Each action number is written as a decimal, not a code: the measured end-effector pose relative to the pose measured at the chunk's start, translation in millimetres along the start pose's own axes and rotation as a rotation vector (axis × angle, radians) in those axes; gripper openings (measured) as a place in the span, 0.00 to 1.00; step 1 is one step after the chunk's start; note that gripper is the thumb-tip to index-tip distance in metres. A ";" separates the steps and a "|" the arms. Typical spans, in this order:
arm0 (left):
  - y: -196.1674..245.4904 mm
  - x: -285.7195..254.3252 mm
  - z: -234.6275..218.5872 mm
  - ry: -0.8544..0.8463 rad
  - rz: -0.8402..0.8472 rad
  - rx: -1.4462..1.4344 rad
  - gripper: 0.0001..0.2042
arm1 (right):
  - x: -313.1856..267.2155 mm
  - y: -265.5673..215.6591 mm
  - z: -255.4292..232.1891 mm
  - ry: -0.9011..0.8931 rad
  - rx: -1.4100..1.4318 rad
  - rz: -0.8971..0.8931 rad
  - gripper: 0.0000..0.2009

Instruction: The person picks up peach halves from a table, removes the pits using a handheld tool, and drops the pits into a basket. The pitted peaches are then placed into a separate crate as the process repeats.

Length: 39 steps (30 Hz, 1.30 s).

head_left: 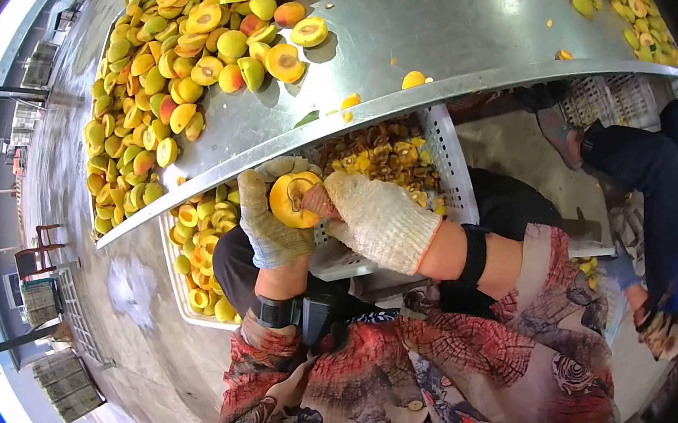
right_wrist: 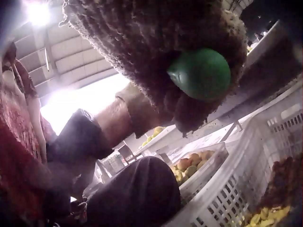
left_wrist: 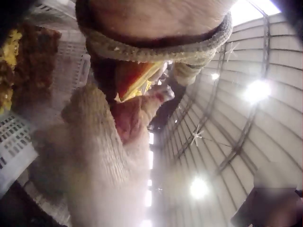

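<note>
A knit-gloved left hand [head_left: 274,236] holds a yellow peach half [head_left: 282,204] with its cut face turned toward the right hand. The right hand [head_left: 387,223], also in a knit glove, is close against the fruit, its bare-tipped thumb at the hollow in the cut face. From the right fist sticks out the rounded end of a green handle [right_wrist: 203,73]; the working end of this green-handled tool is hidden. In the left wrist view the peach half [left_wrist: 135,80] shows red skin between the two hands.
Many halved peaches [head_left: 202,20] are piled on the metal table [head_left: 358,32]. Below its edge, a white crate [head_left: 454,153] holds brown pits and yellow scraps. Another crate [head_left: 188,311] of peach halves stands left of the knees. Another person's leg [head_left: 642,157] is at the right.
</note>
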<state>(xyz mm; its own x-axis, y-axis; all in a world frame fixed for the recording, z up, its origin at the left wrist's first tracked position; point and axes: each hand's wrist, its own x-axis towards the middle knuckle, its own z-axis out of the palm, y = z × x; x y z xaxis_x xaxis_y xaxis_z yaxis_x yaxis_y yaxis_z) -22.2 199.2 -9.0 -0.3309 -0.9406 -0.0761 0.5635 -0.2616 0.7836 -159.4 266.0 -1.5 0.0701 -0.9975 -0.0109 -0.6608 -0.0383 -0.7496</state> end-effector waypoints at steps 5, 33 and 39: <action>1.6 -6.1 4.3 0.077 0.015 0.152 0.22 | -0.4 2.0 8.4 -0.042 -0.067 -0.005 0.12; 21.6 -16.2 -2.8 -0.041 0.064 0.616 0.18 | -17.1 -11.9 26.3 -0.104 0.412 -0.098 0.09; 21.7 -14.8 -19.0 -0.199 0.578 1.551 0.11 | -11.5 -14.0 22.1 -0.184 0.508 -0.157 0.16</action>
<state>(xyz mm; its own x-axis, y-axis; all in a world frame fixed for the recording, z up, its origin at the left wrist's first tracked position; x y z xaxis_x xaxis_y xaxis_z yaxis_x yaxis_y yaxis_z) 9.3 203.3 -2.6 -0.5136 -0.7581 0.4017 -0.5578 0.6508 0.5150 -134.4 279.3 -5.6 0.2978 -0.9536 0.0452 -0.1922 -0.1062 -0.9756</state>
